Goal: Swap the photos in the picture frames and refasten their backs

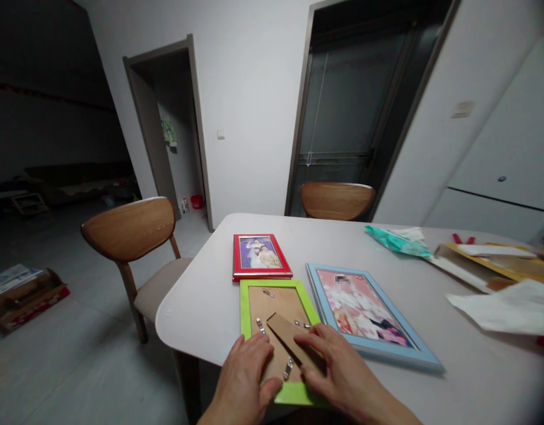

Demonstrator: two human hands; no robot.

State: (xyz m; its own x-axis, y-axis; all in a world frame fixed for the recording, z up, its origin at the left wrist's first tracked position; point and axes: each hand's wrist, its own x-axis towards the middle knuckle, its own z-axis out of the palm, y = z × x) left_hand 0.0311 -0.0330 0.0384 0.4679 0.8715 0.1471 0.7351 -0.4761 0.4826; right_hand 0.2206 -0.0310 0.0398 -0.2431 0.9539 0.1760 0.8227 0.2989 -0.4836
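Note:
A green picture frame (245,310) lies face down on the table, its brown backing board (281,298) upward. Metal turn clips (288,369) sit around the board, and a brown easel stand (289,336) lies slantwise across it. My left hand (243,378) rests on the frame's lower left side, fingers spread, fingertips close to the left clip. My right hand (340,372) is over the lower right part, its thumb and fingers on either side of the stand. Farther back is a red picture frame (262,275) with a photo; a light-blue picture frame (387,295) lies face up to the right.
On the table's right side lie a teal plastic wrapper (396,241), opened cardboard packaging (462,265) and a white sheet (506,307). Wooden chairs stand at the left (133,230) and far side (337,199). A cardboard box (33,304) sits on the floor.

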